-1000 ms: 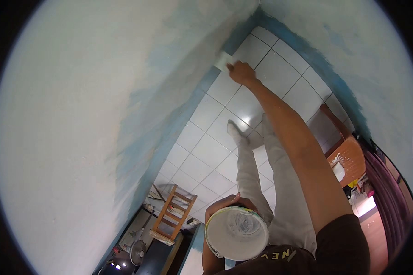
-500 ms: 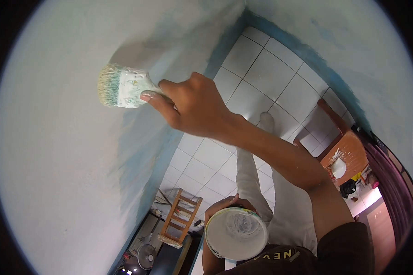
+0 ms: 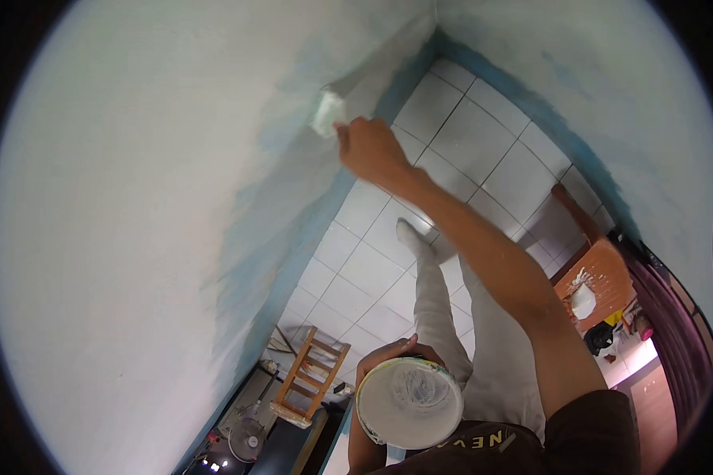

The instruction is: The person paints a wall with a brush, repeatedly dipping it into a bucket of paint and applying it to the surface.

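Observation:
A wide paintbrush (image 3: 327, 113), its head smeared with white paint, is against the wall (image 3: 135, 198) near the corner. My right hand (image 3: 374, 152) is closed around its handle, which the fingers mostly hide. The wall carries whitish paint, with blue patches showing through along its lower part. Close to my body, my left hand (image 3: 383, 354) grips the side of a round paint tub (image 3: 404, 412). White paint coats the inside of the tub, and its rim is stained with drips.
White floor tiles (image 3: 372, 261) run below, bordered by a blue band (image 3: 523, 103) at the walls' foot. A small wooden ladder-like frame (image 3: 313, 376) and a fan (image 3: 246, 439) stand at lower left. On the right is a paint-spattered wooden chair (image 3: 606, 273) beside a purple curtain (image 3: 669, 317).
My right hand has carried the paintbrush rightward and somewhat up in view, along the wall toward the corner. One foot has shifted. My left hand and the tub stay nearly in place.

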Motion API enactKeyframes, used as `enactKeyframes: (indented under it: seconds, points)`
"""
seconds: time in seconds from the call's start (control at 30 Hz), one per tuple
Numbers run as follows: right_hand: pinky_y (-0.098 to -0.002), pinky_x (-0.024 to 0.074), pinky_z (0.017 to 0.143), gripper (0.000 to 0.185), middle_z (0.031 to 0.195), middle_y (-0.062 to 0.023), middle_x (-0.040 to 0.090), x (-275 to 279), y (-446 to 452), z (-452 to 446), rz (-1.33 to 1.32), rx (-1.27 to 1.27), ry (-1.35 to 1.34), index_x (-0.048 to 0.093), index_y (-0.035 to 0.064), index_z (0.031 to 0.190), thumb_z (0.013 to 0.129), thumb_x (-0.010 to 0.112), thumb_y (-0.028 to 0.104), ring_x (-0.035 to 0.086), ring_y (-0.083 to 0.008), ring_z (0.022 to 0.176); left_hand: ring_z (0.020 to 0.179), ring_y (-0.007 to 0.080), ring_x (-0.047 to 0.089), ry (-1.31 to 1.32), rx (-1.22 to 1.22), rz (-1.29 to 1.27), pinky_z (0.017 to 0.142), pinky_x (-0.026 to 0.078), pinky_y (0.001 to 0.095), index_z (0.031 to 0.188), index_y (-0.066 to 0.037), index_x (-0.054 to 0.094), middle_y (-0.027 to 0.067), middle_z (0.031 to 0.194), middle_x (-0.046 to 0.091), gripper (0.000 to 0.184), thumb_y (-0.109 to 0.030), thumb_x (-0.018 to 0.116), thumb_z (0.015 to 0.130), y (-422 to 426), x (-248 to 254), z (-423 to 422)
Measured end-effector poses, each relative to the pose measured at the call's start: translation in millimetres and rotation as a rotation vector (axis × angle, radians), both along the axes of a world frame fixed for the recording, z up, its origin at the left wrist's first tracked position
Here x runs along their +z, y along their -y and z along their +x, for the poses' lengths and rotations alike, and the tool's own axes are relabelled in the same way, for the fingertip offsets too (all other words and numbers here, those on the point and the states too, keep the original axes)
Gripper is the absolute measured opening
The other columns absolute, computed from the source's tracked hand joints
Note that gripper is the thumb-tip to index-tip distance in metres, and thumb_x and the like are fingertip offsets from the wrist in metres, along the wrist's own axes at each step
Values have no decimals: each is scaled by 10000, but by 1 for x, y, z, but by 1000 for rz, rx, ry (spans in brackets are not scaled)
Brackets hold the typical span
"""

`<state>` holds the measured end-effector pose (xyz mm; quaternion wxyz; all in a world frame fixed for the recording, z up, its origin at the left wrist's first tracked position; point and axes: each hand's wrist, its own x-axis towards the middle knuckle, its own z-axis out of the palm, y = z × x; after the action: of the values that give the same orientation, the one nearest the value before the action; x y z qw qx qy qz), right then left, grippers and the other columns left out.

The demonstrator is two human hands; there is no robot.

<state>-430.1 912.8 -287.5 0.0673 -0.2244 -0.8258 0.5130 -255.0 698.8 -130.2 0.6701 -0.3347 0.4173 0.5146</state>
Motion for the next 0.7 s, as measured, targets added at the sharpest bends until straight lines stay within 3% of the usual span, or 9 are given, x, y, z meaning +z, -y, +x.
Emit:
enactKeyframes:
  seconds: [0.07, 0.13, 0.23, 0.33, 0.4, 0.53, 0.6, 0.67, 0.7]
  points:
    - [-470, 501, 558, 480, 526, -244, 547, 54, 3, 9, -92, 63, -64, 602, -9, 662, 1052, 483, 244, 605, -393, 503, 723, 239, 698, -50, 20, -34, 719, 557, 302, 907, 124, 708, 217, 845, 717, 425, -236, 532, 1048, -7, 12, 2]
    - [-427, 460, 464, 429, 500, -195, 542, 100, 10, 18, -18, 16, -237, 605, 8, 700, 1038, 523, 260, 570, -357, 429, 715, 236, 698, -98, 45, -80, 712, 560, 300, 925, 117, 715, 212, 847, 719, 395, -227, 556, 1038, -12, 25, 4]
    - [-408, 444, 432, 402, 477, -154, 533, 140, 4, 20, -37, 81, -376, 615, 23, 728, 1033, 541, 275, 555, -320, 398, 708, 233, 699, -146, 71, -159, 705, 563, 298, 943, 109, 722, 208, 849, 722, 366, -217, 580, 1028, -5, 44, 5]
    - [-388, 428, 413, 413, 454, -120, 502, 66, 6, -3, 56, 19, -466, 625, 29, 751, 1039, 541, 313, 521, -282, 368, 728, 206, 702, -63, 98, -113, 716, 559, 283, 938, 102, 731, 191, 852, 726, 350, -228, 633, 1002, 0, 50, 7]
    - [-439, 482, 483, 423, 526, -137, 572, -9, -4, -9, 95, 65, -341, 679, 41, 854, 1056, 491, 361, 600, -336, 475, 741, 187, 704, -13, 101, -78, 723, 557, 273, 935, 96, 736, 180, 854, 729, 342, -235, 669, 984, 5, 55, 8]
    - [-548, 523, 740, 545, 786, -258, 669, -121, -7, 42, 236, 60, 272, 686, -22, 912, 1061, 418, 429, 649, -459, 755, 744, 177, 704, -48, 81, -155, 720, 558, 273, 933, 91, 739, 158, 852, 733, 353, -252, 676, 979, 29, 70, 9]
    - [-551, 509, 802, 605, 865, -274, 675, -113, -4, 89, 177, 83, 290, 678, -45, 848, 1063, 398, 446, 638, -474, 832, 745, 170, 703, -61, 89, -196, 719, 558, 273, 932, 88, 741, 144, 850, 735, 360, -263, 681, 976, 40, 82, 17]
    - [-556, 480, 752, 643, 781, -272, 653, -106, 10, 142, 181, 78, 194, 642, -49, 764, 1059, 397, 468, 628, -477, 783, 747, 163, 703, -75, 103, -219, 717, 559, 273, 930, 85, 744, 130, 848, 737, 367, -274, 685, 974, 49, 98, 24]
    - [-554, 454, 710, 636, 745, -280, 632, -68, 10, 167, 33, 125, 252, 629, -43, 773, 1057, 404, 480, 624, -473, 760, 748, 160, 703, -91, 111, -222, 716, 559, 273, 929, 83, 745, 123, 847, 739, 370, -280, 688, 972, 50, 105, 24]
